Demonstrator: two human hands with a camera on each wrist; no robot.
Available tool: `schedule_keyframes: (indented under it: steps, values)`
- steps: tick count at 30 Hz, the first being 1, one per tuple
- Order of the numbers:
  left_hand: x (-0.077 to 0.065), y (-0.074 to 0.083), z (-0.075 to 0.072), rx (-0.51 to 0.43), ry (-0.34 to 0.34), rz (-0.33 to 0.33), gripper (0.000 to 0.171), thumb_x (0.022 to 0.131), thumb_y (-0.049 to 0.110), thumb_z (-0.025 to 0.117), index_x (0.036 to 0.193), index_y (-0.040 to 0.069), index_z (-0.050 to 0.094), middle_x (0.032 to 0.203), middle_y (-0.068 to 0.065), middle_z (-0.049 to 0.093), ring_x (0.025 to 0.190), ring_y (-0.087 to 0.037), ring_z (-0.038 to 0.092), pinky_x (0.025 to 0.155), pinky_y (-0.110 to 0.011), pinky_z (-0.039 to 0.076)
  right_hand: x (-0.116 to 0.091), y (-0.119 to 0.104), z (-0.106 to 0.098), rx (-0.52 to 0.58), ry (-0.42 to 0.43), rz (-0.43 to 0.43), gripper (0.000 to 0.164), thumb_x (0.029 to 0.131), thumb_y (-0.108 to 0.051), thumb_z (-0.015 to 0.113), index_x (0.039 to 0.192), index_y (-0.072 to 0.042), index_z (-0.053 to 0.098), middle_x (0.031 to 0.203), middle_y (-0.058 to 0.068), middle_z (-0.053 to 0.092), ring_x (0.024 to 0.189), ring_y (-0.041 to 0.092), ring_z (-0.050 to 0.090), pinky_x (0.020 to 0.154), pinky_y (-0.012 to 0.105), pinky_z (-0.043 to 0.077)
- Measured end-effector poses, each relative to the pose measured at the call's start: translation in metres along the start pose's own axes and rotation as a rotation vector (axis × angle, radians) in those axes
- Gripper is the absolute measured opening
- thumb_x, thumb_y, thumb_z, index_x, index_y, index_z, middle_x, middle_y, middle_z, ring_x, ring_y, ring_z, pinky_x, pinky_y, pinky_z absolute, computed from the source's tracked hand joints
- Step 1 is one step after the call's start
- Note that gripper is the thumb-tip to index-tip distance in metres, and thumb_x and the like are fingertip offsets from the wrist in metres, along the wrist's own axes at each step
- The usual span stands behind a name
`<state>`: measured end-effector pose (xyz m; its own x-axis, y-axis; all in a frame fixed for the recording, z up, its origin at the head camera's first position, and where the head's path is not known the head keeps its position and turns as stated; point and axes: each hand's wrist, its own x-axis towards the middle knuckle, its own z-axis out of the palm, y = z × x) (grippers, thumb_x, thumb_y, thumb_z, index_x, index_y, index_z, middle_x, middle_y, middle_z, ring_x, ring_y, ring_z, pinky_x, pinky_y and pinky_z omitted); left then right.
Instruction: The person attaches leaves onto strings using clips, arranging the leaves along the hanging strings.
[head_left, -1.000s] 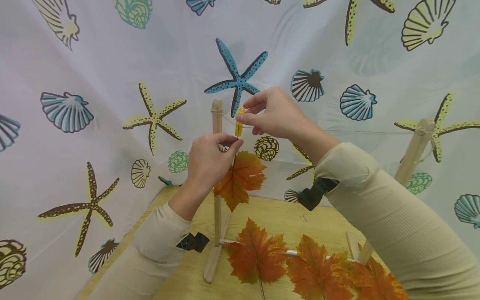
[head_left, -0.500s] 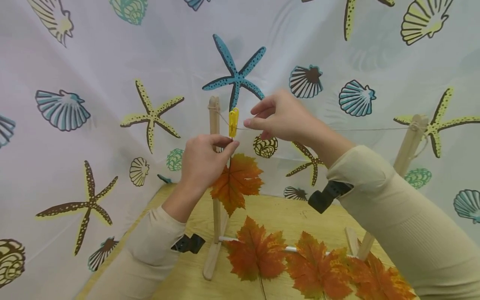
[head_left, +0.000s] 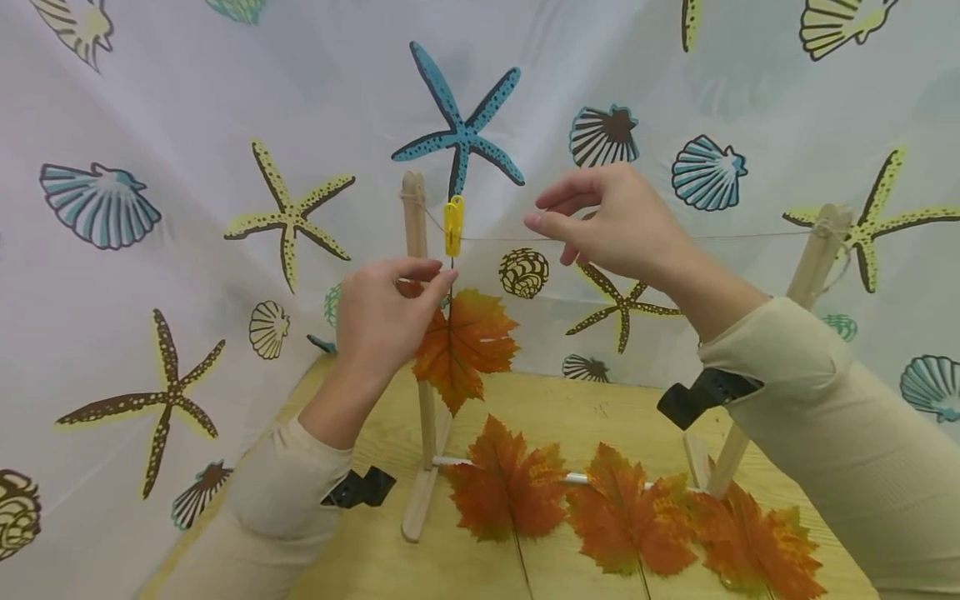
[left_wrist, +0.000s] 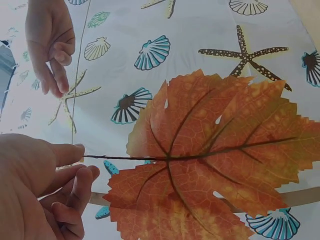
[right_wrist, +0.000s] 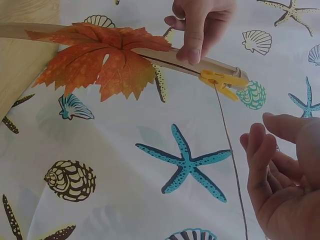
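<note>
A yellow clothespin (head_left: pixel 453 227) stands on the thin string (head_left: pixel 637 239) near the left wooden post (head_left: pixel 415 217). It clamps the stem of an orange artificial maple leaf (head_left: pixel 468 342), which hangs below it. My left hand (head_left: pixel 382 312) is beside the stem, thumb and index fingertips slightly apart. In the right wrist view, the stem shows below the left fingertip, between leaf and clothespin (right_wrist: pixel 220 82). My right hand (head_left: pixel 618 221) hovers to the right of the clothespin, above the string, loosely bent and holding nothing. In the left wrist view, the clothespin is mostly hidden behind the left fingers.
Several more maple leaves (head_left: pixel 510 483) lie on the wooden table (head_left: pixel 360 533) over a white rod (head_left: pixel 576 478) joining the stand's feet. The right post (head_left: pixel 817 258) holds the string's other end. A curtain (head_left: pixel 337 100) printed with shells and starfish surrounds the table.
My right hand has let go of the clothespin and drawn away to the right. The left fingers have loosened from the stem and shifted slightly left. Clothespin and leaf stay hanging on the string.
</note>
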<state>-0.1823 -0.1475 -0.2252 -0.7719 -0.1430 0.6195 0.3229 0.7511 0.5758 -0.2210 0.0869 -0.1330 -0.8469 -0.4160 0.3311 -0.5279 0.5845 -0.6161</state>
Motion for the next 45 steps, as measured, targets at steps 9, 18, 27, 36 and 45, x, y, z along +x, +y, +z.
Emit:
schedule_keyframes:
  steps: [9, 18, 27, 36, 45]
  values:
    - [-0.002, -0.001, -0.007, -0.017, 0.034, 0.054, 0.027, 0.092, 0.031, 0.074, 0.105, 0.008, 0.079, 0.082, -0.008, 0.075, 0.063, -0.019, 0.059, 0.056, -0.03, 0.044, -0.006, 0.0, -0.001, 0.04, 0.006, -0.056, 0.027, 0.095, -0.035, 0.069, 0.114, -0.016, 0.072, 0.107, 0.002, 0.074, 0.066, 0.022, 0.069, 0.06, 0.031, 0.054]
    - [-0.009, -0.007, -0.007, -0.033, 0.023, 0.041, 0.021, 0.092, 0.029, 0.074, 0.1, 0.01, 0.08, 0.08, -0.007, 0.075, 0.063, -0.019, 0.059, 0.054, -0.029, 0.044, -0.015, 0.006, 0.008, 0.051, -0.046, -0.102, 0.025, 0.096, -0.028, 0.069, 0.114, -0.013, 0.073, 0.104, 0.005, 0.073, 0.062, 0.023, 0.067, 0.06, 0.033, 0.056]
    - [-0.019, -0.016, 0.001, -0.045, -0.027, 0.024, 0.022, 0.091, 0.03, 0.075, 0.097, 0.01, 0.08, 0.082, -0.006, 0.075, 0.057, -0.018, 0.058, 0.045, -0.028, 0.042, -0.026, 0.015, 0.023, 0.004, -0.078, -0.153, 0.023, 0.095, -0.024, 0.07, 0.114, -0.011, 0.072, 0.104, 0.006, 0.072, 0.058, 0.019, 0.066, 0.057, 0.032, 0.055]
    - [-0.038, -0.024, 0.014, -0.099, -0.143, -0.017, 0.021, 0.09, 0.032, 0.076, 0.095, 0.012, 0.08, 0.074, -0.002, 0.074, 0.05, -0.016, 0.052, 0.041, -0.027, 0.038, -0.048, 0.031, 0.047, 0.068, -0.133, -0.156, 0.022, 0.096, -0.021, 0.069, 0.115, -0.009, 0.071, 0.102, 0.007, 0.071, 0.057, 0.015, 0.066, 0.054, 0.034, 0.055]
    - [-0.051, -0.033, 0.024, -0.158, -0.217, -0.043, 0.019, 0.09, 0.03, 0.076, 0.099, 0.013, 0.079, 0.062, -0.006, 0.066, 0.047, -0.017, 0.044, 0.04, -0.025, 0.032, -0.063, 0.048, 0.068, 0.092, -0.159, -0.078, 0.026, 0.096, -0.028, 0.069, 0.118, -0.015, 0.07, 0.104, 0.004, 0.072, 0.059, 0.014, 0.067, 0.059, 0.034, 0.056]
